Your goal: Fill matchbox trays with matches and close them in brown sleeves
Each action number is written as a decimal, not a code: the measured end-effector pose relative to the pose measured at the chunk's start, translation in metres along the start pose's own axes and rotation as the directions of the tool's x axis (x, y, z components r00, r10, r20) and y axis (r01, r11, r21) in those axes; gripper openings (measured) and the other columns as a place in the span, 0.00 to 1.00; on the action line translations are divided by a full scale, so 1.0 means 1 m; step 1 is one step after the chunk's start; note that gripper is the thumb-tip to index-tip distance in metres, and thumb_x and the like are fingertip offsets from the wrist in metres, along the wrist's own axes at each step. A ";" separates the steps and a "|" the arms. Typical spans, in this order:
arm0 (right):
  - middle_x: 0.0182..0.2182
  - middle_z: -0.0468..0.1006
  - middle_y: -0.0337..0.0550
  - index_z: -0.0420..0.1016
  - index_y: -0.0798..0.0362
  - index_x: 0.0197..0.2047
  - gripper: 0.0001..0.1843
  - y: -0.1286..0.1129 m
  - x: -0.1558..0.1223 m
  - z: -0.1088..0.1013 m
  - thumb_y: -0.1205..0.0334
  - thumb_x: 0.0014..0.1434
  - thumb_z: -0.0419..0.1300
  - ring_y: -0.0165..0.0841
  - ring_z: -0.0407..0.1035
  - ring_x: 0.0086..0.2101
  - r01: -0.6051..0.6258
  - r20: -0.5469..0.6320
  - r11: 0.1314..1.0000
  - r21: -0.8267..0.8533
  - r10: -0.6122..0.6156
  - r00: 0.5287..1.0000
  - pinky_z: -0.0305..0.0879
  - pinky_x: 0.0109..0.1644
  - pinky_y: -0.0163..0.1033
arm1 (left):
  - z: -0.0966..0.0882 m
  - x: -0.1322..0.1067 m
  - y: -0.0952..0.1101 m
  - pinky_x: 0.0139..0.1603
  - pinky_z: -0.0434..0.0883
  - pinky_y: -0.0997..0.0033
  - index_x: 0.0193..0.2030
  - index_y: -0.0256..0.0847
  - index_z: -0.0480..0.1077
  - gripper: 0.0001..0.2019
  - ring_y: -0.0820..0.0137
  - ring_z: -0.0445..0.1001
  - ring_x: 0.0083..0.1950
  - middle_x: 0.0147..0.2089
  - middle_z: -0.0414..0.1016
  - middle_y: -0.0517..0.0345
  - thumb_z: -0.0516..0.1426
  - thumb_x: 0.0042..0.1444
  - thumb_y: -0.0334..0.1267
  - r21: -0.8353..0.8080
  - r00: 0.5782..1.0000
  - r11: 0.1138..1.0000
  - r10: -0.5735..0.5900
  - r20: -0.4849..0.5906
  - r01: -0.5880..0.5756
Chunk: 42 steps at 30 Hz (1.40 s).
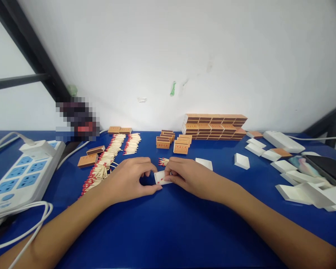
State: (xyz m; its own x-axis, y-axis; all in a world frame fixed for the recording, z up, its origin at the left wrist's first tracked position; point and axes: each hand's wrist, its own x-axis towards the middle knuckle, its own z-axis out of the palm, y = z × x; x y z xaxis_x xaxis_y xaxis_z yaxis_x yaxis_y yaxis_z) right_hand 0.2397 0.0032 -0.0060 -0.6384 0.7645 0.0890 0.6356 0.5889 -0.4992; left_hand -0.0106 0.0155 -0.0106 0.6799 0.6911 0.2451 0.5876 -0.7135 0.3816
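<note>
We have both hands over the blue table (168, 231), with a small white tray (158, 175) between them, lying near the middle in front of us. Our left hand (134, 175) makes an open curve: its thumb and fingers stand well apart, the thumb tip at the near left corner of the tray and the fingertips curled just beside its left end. How firmly that thumb presses we cannot tell. Our right hand (194, 177) comes over the tray's right part, thumb and fingertips bunched close together; we cannot tell whether they are clamped on a match or on the tray's wall, since the hand covers that end. Inside the tray we see a few red match heads (161, 179). Just beyond our right fingers lies a small bunch of matches (162, 161), partly hidden by the hand, and another white tray (204, 163) sits behind our right knuckles. Beyond our left hand we have a long spread of loose matches (100, 172), heads mostly to the left. Farther back, between the hands and the wall, small orange matchboxes (180, 147) stand on edge in two groups, left of a neat stack of matchboxes (212, 127)
</note>
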 end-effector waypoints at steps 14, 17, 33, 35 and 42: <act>0.38 0.75 0.41 0.73 0.50 0.40 0.05 0.006 -0.004 -0.007 0.62 0.72 0.60 0.32 0.68 0.35 -0.018 -0.046 0.999 -0.026 0.017 0.999 0.60 0.38 0.38 | 0.001 0.001 0.001 0.36 0.65 0.70 0.43 0.43 0.77 0.11 0.72 0.72 0.35 0.35 0.74 0.63 0.68 0.58 0.46 0.008 0.999 1.000 0.021 -0.029 -0.020; 0.37 0.76 0.40 0.71 0.50 0.40 0.08 0.009 -0.003 -0.001 0.60 0.73 0.58 0.32 0.67 0.35 -0.013 -0.034 1.000 -0.006 0.012 0.999 0.60 0.38 0.38 | 0.001 0.001 0.001 0.35 0.65 0.71 0.43 0.43 0.78 0.11 0.72 0.72 0.35 0.35 0.74 0.63 0.68 0.58 0.45 0.003 0.999 1.000 0.017 -0.027 -0.016; 0.32 0.75 0.38 0.74 0.51 0.37 0.07 0.030 0.004 -0.007 0.63 0.69 0.62 0.31 0.65 0.32 -0.118 -0.101 0.991 -0.067 0.111 0.989 0.59 0.37 0.37 | -0.001 -0.001 0.005 0.35 0.64 0.71 0.42 0.44 0.78 0.11 0.72 0.72 0.34 0.34 0.73 0.63 0.68 0.58 0.45 -0.009 1.000 1.000 0.009 0.000 -0.009; 0.33 0.75 0.38 0.74 0.51 0.37 0.07 0.032 0.005 -0.004 0.63 0.71 0.61 0.31 0.66 0.33 -0.119 -0.082 0.991 -0.057 0.114 0.990 0.59 0.37 0.38 | -0.001 -0.001 0.006 0.35 0.65 0.71 0.43 0.44 0.78 0.11 0.72 0.72 0.34 0.34 0.74 0.63 0.68 0.58 0.46 -0.005 1.000 1.000 0.010 -0.004 -0.010; 0.37 0.74 0.41 0.74 0.51 0.44 0.02 0.033 0.006 0.004 0.63 0.71 0.60 0.33 0.67 0.36 -0.069 -0.148 0.995 -0.076 0.057 0.987 0.60 0.39 0.38 | -0.002 -0.001 0.005 0.35 0.65 0.70 0.42 0.44 0.79 0.11 0.72 0.72 0.33 0.34 0.73 0.63 0.68 0.58 0.46 -0.002 1.000 1.000 0.004 0.003 -0.004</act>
State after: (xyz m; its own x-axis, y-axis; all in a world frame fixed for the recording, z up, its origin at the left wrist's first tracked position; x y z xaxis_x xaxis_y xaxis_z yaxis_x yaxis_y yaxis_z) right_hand 0.2552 0.0260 -0.0250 -0.5297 0.8273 0.1870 0.7093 0.5530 -0.4372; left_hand -0.0096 0.0116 -0.0069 0.6840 0.6876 0.2437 0.5836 -0.7162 0.3827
